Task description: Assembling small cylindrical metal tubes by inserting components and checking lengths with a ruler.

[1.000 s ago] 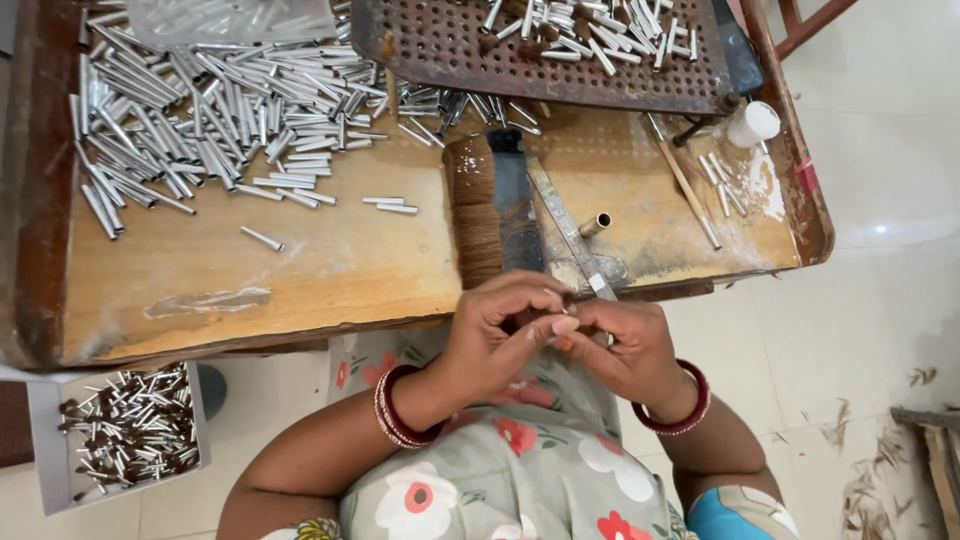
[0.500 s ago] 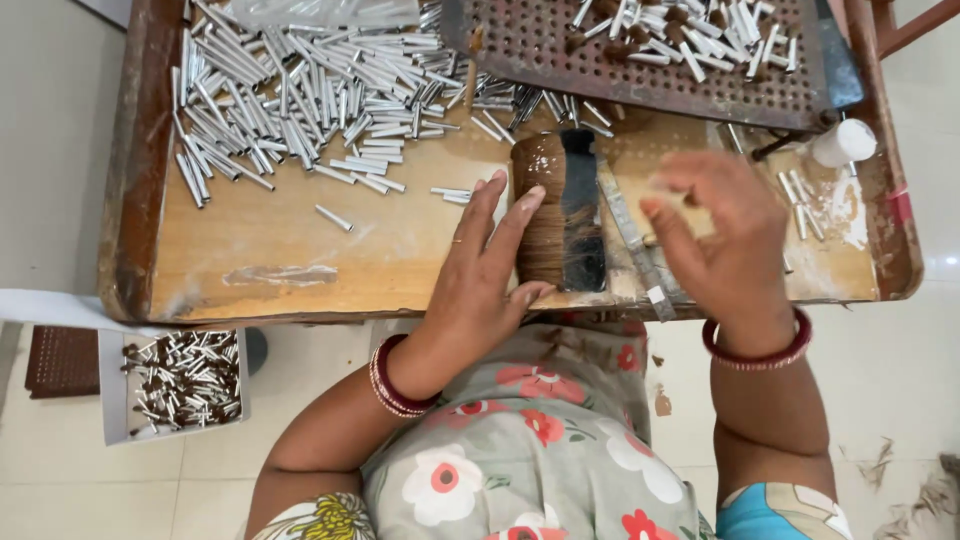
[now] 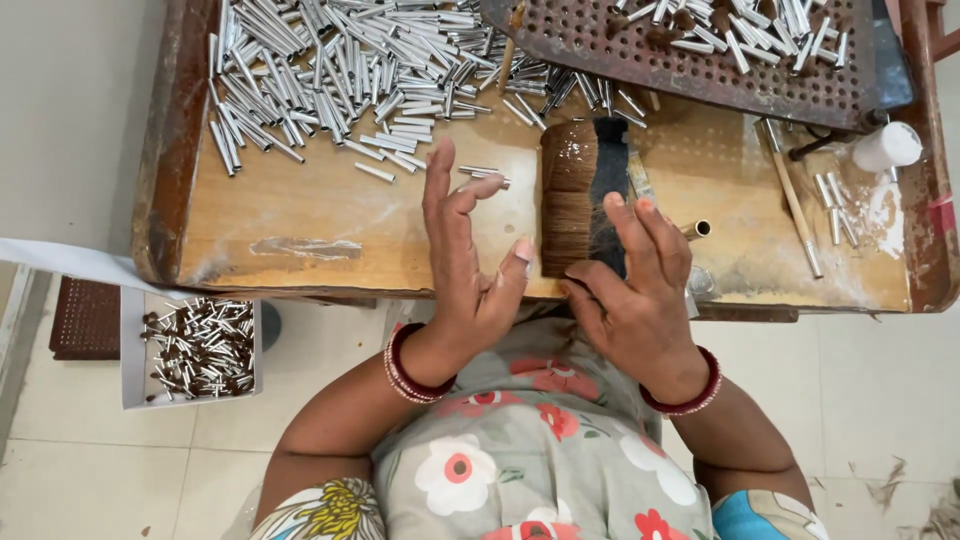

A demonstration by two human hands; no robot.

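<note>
Grip: left hand (image 3: 462, 275) released, fingers spread; right hand (image 3: 632, 290) flat, fingertips resting on brown bristle bundle (image 3: 583, 210) at counter (image 3: 300, 235) front edge. Step looks like evening bristles w/ palms; next needs a firm pinch, prob. near metal tubes (image 3: 330, 75).

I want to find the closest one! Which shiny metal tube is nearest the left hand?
The short pair of tubes lying alone just past the left hand fingertips, apart from the big heap of tubes farther up the wooden table.
</note>
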